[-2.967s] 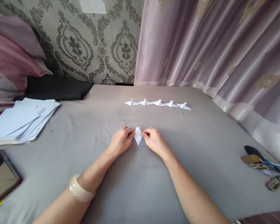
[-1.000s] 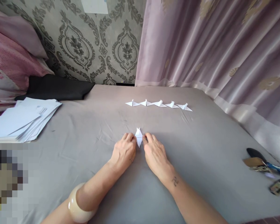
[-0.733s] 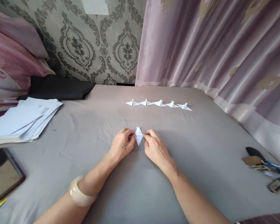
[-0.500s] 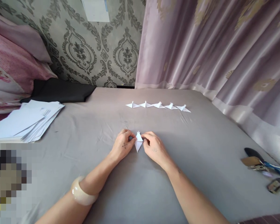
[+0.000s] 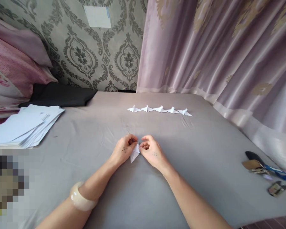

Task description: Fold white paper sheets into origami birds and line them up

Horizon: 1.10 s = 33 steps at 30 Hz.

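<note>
A small folded white paper figure (image 5: 134, 155), pointed at its lower end, is between my hands over the grey sheet. My left hand (image 5: 124, 148) has thumb and fingers closed on its upper left part and covers some of it. At its right edge, the thumb and curled fingers of my right hand (image 5: 153, 151) pinch the paper. Beyond my hands stands a row of several folded paper birds (image 5: 160, 109), wings spread and nearly tip to tip.
A stack of white paper sheets (image 5: 33, 122) lies on the left, before a folded black cloth (image 5: 64, 94). Keys (image 5: 259, 170) and a small dark item (image 5: 277, 189) lie on the right. A pink curtain (image 5: 181, 47) hangs along the far right side.
The paper figure has tilted, its lower point swinging left and towards me. My left hand now covers more of its upper part. The whole view has shifted slightly.
</note>
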Motion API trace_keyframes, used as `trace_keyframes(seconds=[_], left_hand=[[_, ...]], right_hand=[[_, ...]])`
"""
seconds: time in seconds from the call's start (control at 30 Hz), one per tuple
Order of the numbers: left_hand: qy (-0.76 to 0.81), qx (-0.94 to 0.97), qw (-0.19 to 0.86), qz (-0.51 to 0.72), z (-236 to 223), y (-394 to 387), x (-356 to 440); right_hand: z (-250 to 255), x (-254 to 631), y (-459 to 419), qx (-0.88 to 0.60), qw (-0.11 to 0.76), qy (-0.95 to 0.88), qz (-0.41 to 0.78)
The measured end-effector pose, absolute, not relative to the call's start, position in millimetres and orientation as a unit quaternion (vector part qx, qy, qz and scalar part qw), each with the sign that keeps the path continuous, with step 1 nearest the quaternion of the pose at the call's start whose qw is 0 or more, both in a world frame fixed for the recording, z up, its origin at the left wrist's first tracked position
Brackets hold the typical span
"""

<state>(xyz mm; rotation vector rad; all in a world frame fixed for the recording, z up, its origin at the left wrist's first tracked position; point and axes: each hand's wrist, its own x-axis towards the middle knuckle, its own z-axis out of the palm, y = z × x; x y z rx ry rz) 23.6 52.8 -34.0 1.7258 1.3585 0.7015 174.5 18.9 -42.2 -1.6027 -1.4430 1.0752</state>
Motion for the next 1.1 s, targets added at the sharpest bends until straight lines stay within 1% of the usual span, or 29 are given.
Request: trace_keyframes(seconds=[0.07,0.13,0.2,0.27,0.4,0.47,0.57,0.7,0.83,0.93,1.1], left_hand=[[0.535,0.675,0.417,0.291,-35.0,54.1,22.8],[0.539,0.651,0.429,0.318,-36.1,55.9,22.1],[0.554,0.613,0.437,0.356,-37.5,58.3,21.3],[0.569,0.574,0.440,0.391,-39.2,60.8,20.4],[0.575,0.520,0.467,0.426,-41.9,64.3,18.7],[0.574,0.503,0.482,0.431,-41.8,64.7,18.4],[0.571,0.492,0.494,0.433,-40.3,64.5,18.6],[0.570,0.487,0.500,0.434,-38.1,64.1,19.8],[0.565,0.479,0.515,0.432,-33.9,63.1,22.2],[0.553,0.470,0.538,0.428,-28.7,61.6,23.8],[0.525,0.464,0.566,0.435,-22.4,58.7,23.3]], right_hand=[[-40.5,174.5,17.8,-0.630,0.358,-0.570,0.389],[-37.8,175.8,17.6,-0.632,0.368,-0.600,0.323],[-35.2,177.1,18.0,-0.608,0.378,-0.654,0.245],[-33.6,177.6,18.3,-0.559,0.369,-0.715,0.197],[-34.1,176.8,16.2,-0.484,0.284,-0.809,0.175],[-33.7,177.7,13.5,-0.477,0.239,-0.830,0.161],[-29.8,183.0,10.1,-0.496,0.197,-0.833,0.147],[-22.5,194.8,10.6,-0.523,0.180,-0.809,0.197],[-19.0,204.4,15.5,-0.553,0.209,-0.753,0.290],[-19.6,206.4,20.2,-0.564,0.266,-0.700,0.348],[-21.2,202.1,27.5,-0.553,0.401,-0.579,0.446]])
